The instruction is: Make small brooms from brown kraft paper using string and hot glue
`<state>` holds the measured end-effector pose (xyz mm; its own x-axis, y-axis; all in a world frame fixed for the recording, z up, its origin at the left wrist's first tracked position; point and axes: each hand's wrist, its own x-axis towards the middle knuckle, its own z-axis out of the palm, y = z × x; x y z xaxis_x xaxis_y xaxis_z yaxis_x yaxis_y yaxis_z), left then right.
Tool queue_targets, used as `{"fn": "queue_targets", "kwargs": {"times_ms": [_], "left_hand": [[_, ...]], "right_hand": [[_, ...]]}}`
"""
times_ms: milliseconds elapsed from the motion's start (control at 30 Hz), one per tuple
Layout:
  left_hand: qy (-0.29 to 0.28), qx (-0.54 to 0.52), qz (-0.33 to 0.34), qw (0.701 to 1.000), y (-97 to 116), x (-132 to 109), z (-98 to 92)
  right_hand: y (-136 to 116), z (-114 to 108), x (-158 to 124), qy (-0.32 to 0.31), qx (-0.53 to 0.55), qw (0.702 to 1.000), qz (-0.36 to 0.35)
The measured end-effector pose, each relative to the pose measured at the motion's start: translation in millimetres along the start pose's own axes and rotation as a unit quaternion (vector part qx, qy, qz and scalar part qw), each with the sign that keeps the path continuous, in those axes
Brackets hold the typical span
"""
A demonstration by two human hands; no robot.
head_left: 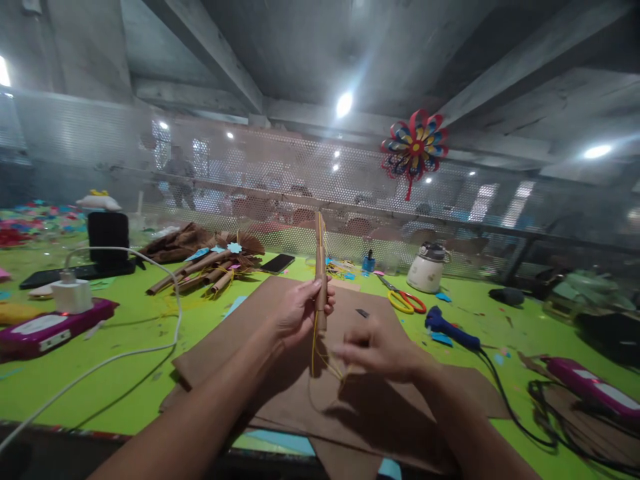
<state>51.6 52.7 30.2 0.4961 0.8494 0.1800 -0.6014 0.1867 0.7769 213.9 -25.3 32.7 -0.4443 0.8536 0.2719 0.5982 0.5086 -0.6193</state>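
My left hand (pixel 299 307) is closed around a slim rolled brown paper tube (pixel 321 267), which stands nearly upright. Yellow string (pixel 314 357) runs along the tube and hangs in loose loops below it. Just right of those loops is my right hand (pixel 375 350), smeared by motion. Its fingers look curled, but whether they grip the string I cannot tell. Beneath both hands lie brown paper sheets (pixel 280 300), and a small dark blade-like piece (pixel 363 313) rests on them.
Several paper rolls (pixel 195 273) with string lie back left, beside a phone (pixel 278 264). Scissors (pixel 407 301), a blue glue gun (pixel 450 328) and a white jug (pixel 427 268) are at right. Power strips (pixel 55 327) and a white cable (pixel 179 300) flank the green table (pixel 135 363).
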Motion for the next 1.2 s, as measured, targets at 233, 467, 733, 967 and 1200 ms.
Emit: {"fn": "queue_targets", "kwargs": {"times_ms": [233, 467, 733, 967, 1200], "left_hand": [[-0.05, 0.01, 0.028, 0.998, -4.3, 0.3, 0.5], [-0.065, 0.056, 0.007, 0.996, -11.2, -0.9, 0.0], [-0.028, 0.096, 0.002, 0.995, -13.8, -2.7, 5.0], [-0.016, 0.074, -0.037, 0.996, -14.2, 3.7, -3.7], [-0.02, 0.102, -0.057, 0.993, -8.1, 1.6, -3.4]], "right_hand": [[21.4, -0.7, 17.3, 0.323, 0.139, 0.935, 0.057], [15.6, 31.8, 30.0, 0.221, 0.2, 0.955, 0.011], [11.6, 37.4, 30.8, 0.234, 0.262, 0.934, 0.068], [13.2, 37.1, 32.3, 0.227, 0.291, 0.925, 0.092], [4.2, 31.6, 29.4, 0.205, 0.342, 0.913, 0.088]]}}
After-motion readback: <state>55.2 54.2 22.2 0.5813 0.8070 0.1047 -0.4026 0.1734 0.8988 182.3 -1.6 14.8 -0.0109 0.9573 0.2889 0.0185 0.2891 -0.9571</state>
